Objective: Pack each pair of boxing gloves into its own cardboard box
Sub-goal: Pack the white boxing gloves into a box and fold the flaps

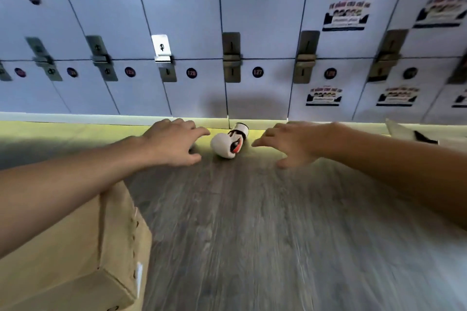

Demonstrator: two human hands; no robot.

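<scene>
White boxing glove (226, 144) lies between left grip (174, 142) and right grip (290, 144), both spread apart and empty, apparently flanking it to scoop; cardboard box (75, 247) sits behind left grip.

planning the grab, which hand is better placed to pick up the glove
Left, probably: the left hand has fingertips almost touching the glove, while the right hand sits slightly farther off. Both are open.

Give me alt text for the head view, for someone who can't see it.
The left hand and right hand, both open, reach toward a white boxing glove lying on the grey floor at the foot of numbered lockers; neither holds it. A cardboard box sits lower left, beneath the left forearm.
</scene>
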